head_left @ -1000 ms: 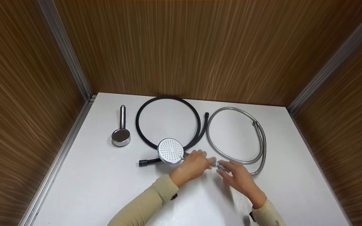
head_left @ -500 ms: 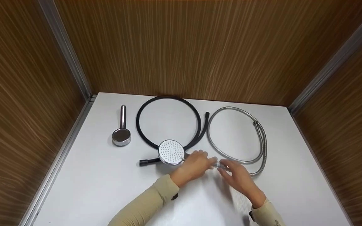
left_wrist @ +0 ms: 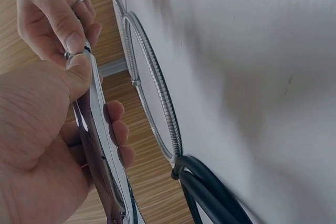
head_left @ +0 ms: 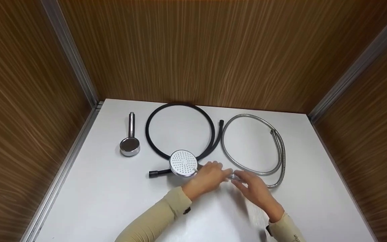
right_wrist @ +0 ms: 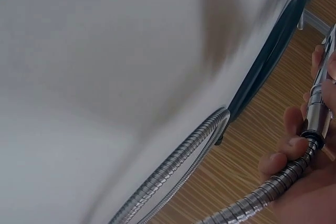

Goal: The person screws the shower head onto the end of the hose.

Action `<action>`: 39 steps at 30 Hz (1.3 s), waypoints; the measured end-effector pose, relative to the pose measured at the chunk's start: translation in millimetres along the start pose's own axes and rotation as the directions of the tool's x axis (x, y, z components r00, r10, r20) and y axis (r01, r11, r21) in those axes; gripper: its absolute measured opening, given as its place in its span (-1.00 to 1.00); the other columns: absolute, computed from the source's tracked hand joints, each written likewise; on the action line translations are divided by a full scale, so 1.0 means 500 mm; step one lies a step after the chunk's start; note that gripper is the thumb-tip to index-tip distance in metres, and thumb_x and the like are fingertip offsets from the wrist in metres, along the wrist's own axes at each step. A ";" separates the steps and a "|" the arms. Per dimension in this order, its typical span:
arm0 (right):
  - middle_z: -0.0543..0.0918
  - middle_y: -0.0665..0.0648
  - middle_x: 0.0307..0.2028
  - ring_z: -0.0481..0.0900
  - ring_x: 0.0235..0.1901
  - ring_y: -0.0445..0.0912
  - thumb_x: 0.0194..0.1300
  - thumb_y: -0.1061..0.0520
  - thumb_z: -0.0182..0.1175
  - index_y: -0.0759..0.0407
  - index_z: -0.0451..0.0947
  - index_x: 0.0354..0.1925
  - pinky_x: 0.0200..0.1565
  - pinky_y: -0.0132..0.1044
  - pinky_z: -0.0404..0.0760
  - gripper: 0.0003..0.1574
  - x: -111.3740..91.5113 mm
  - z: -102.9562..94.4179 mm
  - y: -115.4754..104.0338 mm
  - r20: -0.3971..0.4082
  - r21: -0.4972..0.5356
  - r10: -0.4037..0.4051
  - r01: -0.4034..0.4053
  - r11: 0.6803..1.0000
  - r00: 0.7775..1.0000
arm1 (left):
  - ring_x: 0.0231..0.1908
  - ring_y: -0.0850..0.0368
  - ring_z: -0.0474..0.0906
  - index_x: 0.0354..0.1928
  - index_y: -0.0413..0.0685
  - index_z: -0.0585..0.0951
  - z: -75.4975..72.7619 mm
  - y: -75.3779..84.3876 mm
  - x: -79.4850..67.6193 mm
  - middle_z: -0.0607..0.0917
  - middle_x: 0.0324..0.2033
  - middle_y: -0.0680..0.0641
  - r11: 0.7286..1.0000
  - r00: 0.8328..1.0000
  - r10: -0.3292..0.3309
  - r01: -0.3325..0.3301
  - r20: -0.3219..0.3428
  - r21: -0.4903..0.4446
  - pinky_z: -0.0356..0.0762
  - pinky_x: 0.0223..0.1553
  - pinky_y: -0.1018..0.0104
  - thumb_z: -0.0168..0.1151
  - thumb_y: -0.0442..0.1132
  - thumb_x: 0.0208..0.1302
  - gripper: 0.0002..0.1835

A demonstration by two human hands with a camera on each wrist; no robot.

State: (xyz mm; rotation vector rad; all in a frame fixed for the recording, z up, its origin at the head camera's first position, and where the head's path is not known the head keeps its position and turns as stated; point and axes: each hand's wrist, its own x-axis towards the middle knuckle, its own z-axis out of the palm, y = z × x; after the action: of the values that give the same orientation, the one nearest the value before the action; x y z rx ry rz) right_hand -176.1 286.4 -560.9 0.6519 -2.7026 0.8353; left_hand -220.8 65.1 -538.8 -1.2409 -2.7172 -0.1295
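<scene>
My left hand [head_left: 207, 178] grips the handle of a chrome shower head [head_left: 183, 163], whose white nozzle face points up. In the left wrist view the fingers curl round the handle [left_wrist: 94, 124], the thumb near its end. Right at that end, my right hand [head_left: 255, 188] pinches the end of a silver metal shower hose [head_left: 282, 154]. The right wrist view shows the hose's chrome nut [right_wrist: 316, 119] in line with the handle, ribbed hose trailing from it past the fingers. How far the two parts are joined is hidden by the fingers.
A black shower hose [head_left: 147, 131] lies coiled behind the shower head, one end to its left. Another, smaller chrome shower head [head_left: 129, 146] lies at the left of the white table [head_left: 96, 201]. Wood-grain panels [head_left: 193, 50] enclose the back and sides.
The right hand's fingers have shifted slightly at the hose end, narrowing the gap to the left hand. The shower head has moved very slightly to the right and nearer.
</scene>
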 end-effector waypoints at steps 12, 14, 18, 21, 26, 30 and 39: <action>0.77 -0.09 -0.29 0.73 -0.32 -0.19 0.30 0.09 0.48 0.01 0.60 0.00 -0.27 -0.23 0.66 -0.65 0.004 0.005 -0.003 0.019 -0.011 0.044 -0.044 0.999 0.999 | -0.27 0.12 0.60 0.18 0.28 0.61 0.003 0.002 -0.004 0.71 -0.31 0.03 0.998 0.999 0.027 -0.026 -0.025 0.052 0.55 -0.19 0.29 0.21 0.08 0.50 -0.70; 0.75 -0.11 -0.31 0.73 -0.34 -0.17 0.30 0.08 0.48 0.00 0.58 -0.04 -0.30 -0.24 0.63 -0.67 0.004 0.005 -0.003 0.016 -0.014 0.049 -0.049 0.999 0.999 | -0.27 0.12 0.60 0.16 0.28 0.61 0.002 0.002 -0.003 0.71 -0.31 0.03 0.998 1.000 0.027 -0.026 -0.014 0.052 0.55 -0.19 0.29 0.20 0.08 0.51 -0.71; 0.76 -0.08 -0.28 0.78 -0.27 -0.11 0.30 0.10 0.48 0.00 0.60 -0.04 -0.28 -0.22 0.67 -0.69 0.004 0.004 -0.005 0.010 -0.022 0.037 -0.036 0.999 0.999 | -0.28 0.13 0.59 0.14 0.28 0.61 0.001 0.002 -0.003 0.70 -0.32 0.04 0.999 1.000 0.025 -0.025 -0.002 0.047 0.55 -0.20 0.30 0.19 0.09 0.50 -0.72; 0.78 -0.04 -0.24 0.80 -0.25 -0.07 0.30 0.10 0.48 0.03 0.64 -0.01 -0.23 -0.18 0.72 -0.68 0.005 0.003 -0.006 0.009 -0.026 0.027 -0.027 0.999 1.000 | -0.28 0.13 0.60 0.13 0.27 0.60 0.001 0.001 -0.003 0.70 -0.32 0.04 0.999 1.000 0.026 -0.026 0.001 0.047 0.55 -0.20 0.30 0.18 0.09 0.50 -0.73; 0.81 0.02 -0.15 0.81 -0.18 -0.04 0.30 0.06 0.48 0.05 0.64 0.05 -0.14 -0.10 0.75 -0.62 0.005 0.003 -0.009 0.022 -0.035 0.045 -0.044 0.998 0.999 | -0.28 0.13 0.60 0.15 0.28 0.60 0.001 0.001 -0.002 0.71 -0.32 0.04 0.998 1.000 0.025 -0.025 0.007 0.056 0.57 -0.20 0.30 0.17 0.09 0.52 -0.72; 0.76 -0.01 -0.25 0.68 -0.34 -0.13 0.26 0.10 0.51 0.06 0.58 0.06 -0.27 -0.19 0.65 -0.55 0.004 0.002 -0.008 0.021 -0.052 0.052 -0.051 0.997 0.998 | -0.29 0.13 0.59 0.15 0.28 0.60 0.001 0.001 0.000 0.71 -0.31 0.05 0.998 1.000 0.019 -0.019 0.003 0.054 0.55 -0.20 0.30 0.18 0.09 0.51 -0.72; 0.72 -0.04 -0.30 0.58 -0.38 -0.21 0.19 0.24 0.52 0.11 0.59 -0.02 -0.34 -0.25 0.56 -0.58 0.002 0.006 -0.005 -0.038 -0.070 -0.033 0.030 0.997 0.999 | -0.29 0.13 0.58 0.09 0.26 0.60 0.000 0.001 -0.004 0.69 -0.32 0.05 0.998 0.999 0.028 -0.027 -0.023 0.049 0.53 -0.21 0.31 0.21 0.10 0.49 -0.74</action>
State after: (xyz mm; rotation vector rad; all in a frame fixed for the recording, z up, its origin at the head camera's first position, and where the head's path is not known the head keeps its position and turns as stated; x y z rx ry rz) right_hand -176.0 282.4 -561.5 0.6547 -2.6660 0.7358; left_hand -219.2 63.7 -539.3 -1.2545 -2.6657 -0.0735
